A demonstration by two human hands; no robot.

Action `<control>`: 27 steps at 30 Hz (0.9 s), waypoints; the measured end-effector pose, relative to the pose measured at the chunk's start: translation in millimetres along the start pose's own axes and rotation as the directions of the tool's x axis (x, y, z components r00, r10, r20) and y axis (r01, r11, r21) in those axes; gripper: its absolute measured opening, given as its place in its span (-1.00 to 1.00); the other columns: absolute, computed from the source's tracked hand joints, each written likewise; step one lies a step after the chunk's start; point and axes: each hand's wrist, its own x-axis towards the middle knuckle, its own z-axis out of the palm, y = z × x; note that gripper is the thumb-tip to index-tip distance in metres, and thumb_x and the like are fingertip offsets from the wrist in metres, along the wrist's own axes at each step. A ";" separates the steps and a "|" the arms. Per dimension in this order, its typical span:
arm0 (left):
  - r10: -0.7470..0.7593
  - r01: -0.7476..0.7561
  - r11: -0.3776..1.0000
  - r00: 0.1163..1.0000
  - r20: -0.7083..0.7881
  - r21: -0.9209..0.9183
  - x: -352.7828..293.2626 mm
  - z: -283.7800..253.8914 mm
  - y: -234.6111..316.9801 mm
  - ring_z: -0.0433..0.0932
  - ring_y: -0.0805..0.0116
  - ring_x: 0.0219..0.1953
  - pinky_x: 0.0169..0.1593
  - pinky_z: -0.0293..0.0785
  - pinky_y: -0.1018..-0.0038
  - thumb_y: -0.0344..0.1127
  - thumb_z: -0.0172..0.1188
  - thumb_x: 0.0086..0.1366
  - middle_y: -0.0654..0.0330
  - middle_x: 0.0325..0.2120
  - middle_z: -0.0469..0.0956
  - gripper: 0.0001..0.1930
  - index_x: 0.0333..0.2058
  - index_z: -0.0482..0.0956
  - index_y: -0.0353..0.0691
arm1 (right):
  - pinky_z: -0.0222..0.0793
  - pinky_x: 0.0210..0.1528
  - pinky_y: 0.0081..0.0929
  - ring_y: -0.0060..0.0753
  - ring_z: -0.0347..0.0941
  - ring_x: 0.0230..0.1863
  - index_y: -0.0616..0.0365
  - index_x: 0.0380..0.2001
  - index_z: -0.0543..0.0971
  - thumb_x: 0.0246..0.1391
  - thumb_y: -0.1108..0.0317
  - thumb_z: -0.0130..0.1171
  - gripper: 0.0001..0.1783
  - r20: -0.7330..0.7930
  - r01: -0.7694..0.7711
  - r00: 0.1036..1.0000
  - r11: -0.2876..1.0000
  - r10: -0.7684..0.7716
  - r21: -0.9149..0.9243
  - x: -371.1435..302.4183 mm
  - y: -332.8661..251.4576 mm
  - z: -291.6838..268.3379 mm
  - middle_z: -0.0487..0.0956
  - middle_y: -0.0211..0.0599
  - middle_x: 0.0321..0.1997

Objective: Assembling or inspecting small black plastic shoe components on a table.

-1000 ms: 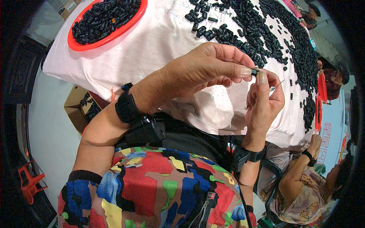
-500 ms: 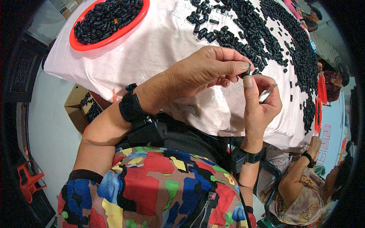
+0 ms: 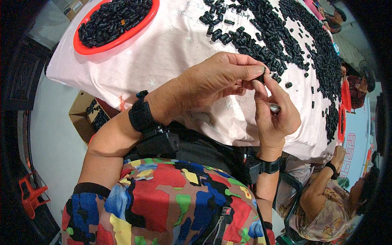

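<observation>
My left hand [image 3: 222, 75] is closed, its thumb and forefinger pinching a small black plastic piece [image 3: 262, 75] above the cloth. My right hand [image 3: 277, 110] meets it from the right, thumb and forefinger tips at the same piece. A thin silver metal tool [image 3: 274, 107], perhaps a blade, is tucked in the curled right fingers; most of it is hidden. Beyond both hands, many similar black pieces [image 3: 261, 53] lie heaped on the pale pink cloth [image 3: 163, 53].
A red basin [image 3: 83, 51] full of black pieces stands at the far left. A cardboard box [image 3: 79, 118] with more sits on the floor, near a red stool [image 3: 33, 195]. A co-worker's arm [image 3: 322, 185] is at the right, by other red basins [image 3: 342, 122].
My right hand has turned and shifted slightly left, its forefinger now reaching up to the piece. The silver tool has swung down into the palm. My left hand has barely moved.
</observation>
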 end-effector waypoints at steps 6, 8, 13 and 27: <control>-0.010 0.010 1.000 1.000 -0.028 -0.014 -0.6 -4.3 -2.6 0.54 0.61 -0.33 -0.25 0.42 0.69 -0.20 0.08 0.30 0.33 -0.40 0.56 -0.71 -0.10 0.48 -0.25 | 0.34 -0.58 -0.60 -0.43 0.47 -0.63 0.14 -0.40 0.59 -0.25 0.50 0.38 -0.75 -0.008 0.094 0.996 0.995 -0.094 -0.010 0.6 -6.4 1.3 0.59 -0.32 -0.52; -0.014 0.014 1.000 1.000 -0.022 -0.024 -1.1 -2.6 -0.1 0.53 0.60 -0.31 -0.23 0.43 0.67 -0.21 0.08 0.31 0.32 -0.39 0.56 -0.71 -0.10 0.47 -0.26 | 0.30 -0.62 -0.64 -0.49 0.43 -0.68 0.14 -0.50 0.54 -0.22 0.44 0.40 -0.80 0.011 0.028 1.000 0.999 -0.028 0.023 -0.5 -9.8 1.3 0.56 -0.33 -0.60; -0.003 0.003 1.000 0.999 0.038 0.012 -0.4 -1.4 2.0 0.53 0.56 -0.26 -0.20 0.44 0.64 -0.18 0.09 0.30 0.30 -0.33 0.54 -0.68 -0.08 0.47 -0.25 | 0.19 -0.64 -0.73 -0.70 0.33 -0.69 0.16 -0.53 0.50 -0.19 0.38 0.42 -0.76 0.031 -0.170 0.985 0.978 0.168 0.123 0.4 -7.7 0.5 0.50 -0.42 -0.66; -0.024 0.026 0.999 0.996 0.082 -0.019 -2.6 1.9 6.0 0.37 0.72 -0.44 -0.38 0.29 0.77 -0.19 0.20 0.22 0.43 -0.41 0.47 -0.64 -0.07 0.46 -0.23 | 0.11 -0.49 -0.84 -0.79 0.23 -0.49 0.21 -0.30 0.57 -0.09 0.36 0.33 -0.74 0.153 -0.535 0.825 0.665 0.544 0.521 3.3 -7.9 3.1 0.55 -0.46 -0.37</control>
